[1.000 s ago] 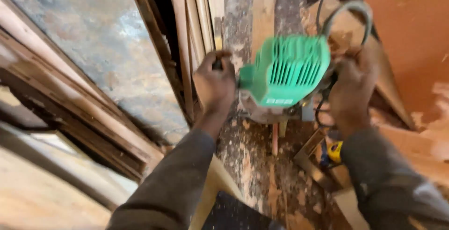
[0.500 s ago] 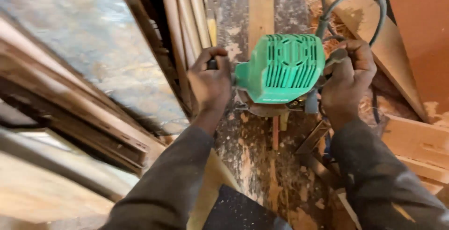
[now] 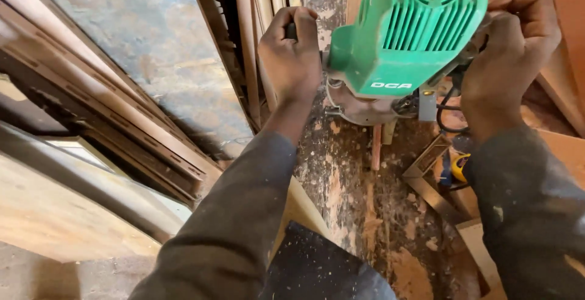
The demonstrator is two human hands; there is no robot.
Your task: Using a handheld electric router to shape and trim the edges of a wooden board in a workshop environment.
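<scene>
A green electric wood router [image 3: 409, 35] with a round metal base stands over a dusty wooden board [image 3: 359, 214]. My left hand [image 3: 291, 53] is closed around the router's left side handle. My right hand [image 3: 510, 56] grips its right side handle, next to the black power cord [image 3: 448, 108]. Both arms are in dark grey sleeves. The cutter under the base is hidden.
Long wooden frame pieces and mouldings [image 3: 241, 50] lean at the left, beside a mottled grey panel [image 3: 140, 50]. A metal square [image 3: 429, 172] and a yellow-and-blue tool [image 3: 457, 167] lie at the right among sawdust and wood chips. Orange-brown boards [image 3: 563, 83] sit at the far right.
The router and both hands have come closer to the camera and now fill the upper part of the view. The grip on both handles is unchanged.
</scene>
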